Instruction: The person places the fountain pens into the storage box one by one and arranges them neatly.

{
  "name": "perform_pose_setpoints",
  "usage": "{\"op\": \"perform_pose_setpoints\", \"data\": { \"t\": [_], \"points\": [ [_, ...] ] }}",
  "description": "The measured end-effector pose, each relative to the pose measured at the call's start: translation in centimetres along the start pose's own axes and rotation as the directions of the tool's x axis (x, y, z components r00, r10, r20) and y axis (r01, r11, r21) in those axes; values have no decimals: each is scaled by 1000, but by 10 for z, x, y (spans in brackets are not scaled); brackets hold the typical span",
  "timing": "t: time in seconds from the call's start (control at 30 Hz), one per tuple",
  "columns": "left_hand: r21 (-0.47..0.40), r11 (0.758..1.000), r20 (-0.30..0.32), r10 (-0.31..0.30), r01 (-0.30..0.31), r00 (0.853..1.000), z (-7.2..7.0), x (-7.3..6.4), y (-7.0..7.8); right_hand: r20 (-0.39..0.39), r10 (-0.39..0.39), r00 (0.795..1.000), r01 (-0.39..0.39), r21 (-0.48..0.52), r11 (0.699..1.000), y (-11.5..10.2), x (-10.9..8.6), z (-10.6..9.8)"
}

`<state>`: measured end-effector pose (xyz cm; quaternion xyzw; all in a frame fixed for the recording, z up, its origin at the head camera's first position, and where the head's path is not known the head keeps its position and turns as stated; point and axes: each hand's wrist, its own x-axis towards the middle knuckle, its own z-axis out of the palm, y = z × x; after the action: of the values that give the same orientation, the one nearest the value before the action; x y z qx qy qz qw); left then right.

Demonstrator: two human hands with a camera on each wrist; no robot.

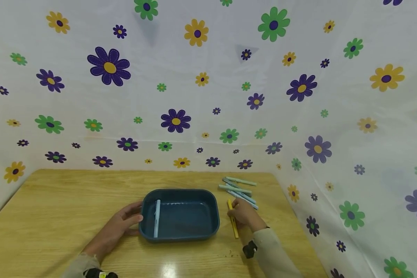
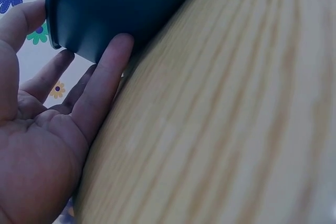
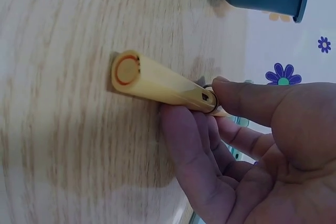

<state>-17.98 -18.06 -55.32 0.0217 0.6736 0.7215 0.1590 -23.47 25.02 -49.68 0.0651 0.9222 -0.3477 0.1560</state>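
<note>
A dark blue rectangular tub (image 1: 180, 239) stands on the table, with a light blue pen (image 1: 157, 219) lying inside along its left end. My left hand (image 1: 119, 227) is at the tub's left wall, its fingers loosely extended with fingertips at the side, as the left wrist view (image 2: 52, 114) also gives. To the right of the tub, my right hand (image 1: 244, 214) pinches a yellow pen (image 1: 234, 224) between thumb and fingers. In the right wrist view the pen (image 3: 163, 82) points one round end toward the camera, close over the tabletop.
Behind my right hand lies a loose pile of several pale green and blue pens (image 1: 238, 189). A flower-printed white sheet (image 1: 208, 96) hangs behind the wooden table (image 1: 90, 200) and along its right side. Small dark specks (image 1: 230, 253) dot the table in front of the yellow pen.
</note>
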Motion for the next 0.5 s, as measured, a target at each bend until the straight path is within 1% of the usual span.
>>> {"op": "perform_pose_setpoints", "data": {
  "t": [0.13, 0.33, 0.5],
  "points": [
    [-2, 1000, 10, 1, -1, 1000, 1, 1, -1, -19, -20, 1000, 20, 9, 1000, 2, -4, 1],
    [-2, 1000, 11, 12, -12, 1000, 2, 0, -1, -79, -73, 994, 76, 29, 997, 6, -10, 4],
    [0, 1000, 0, 8, -8, 1000, 2, -1, 0, -85, -111, 990, 122, 130, 984, 5, -12, -1]
  ]
}}
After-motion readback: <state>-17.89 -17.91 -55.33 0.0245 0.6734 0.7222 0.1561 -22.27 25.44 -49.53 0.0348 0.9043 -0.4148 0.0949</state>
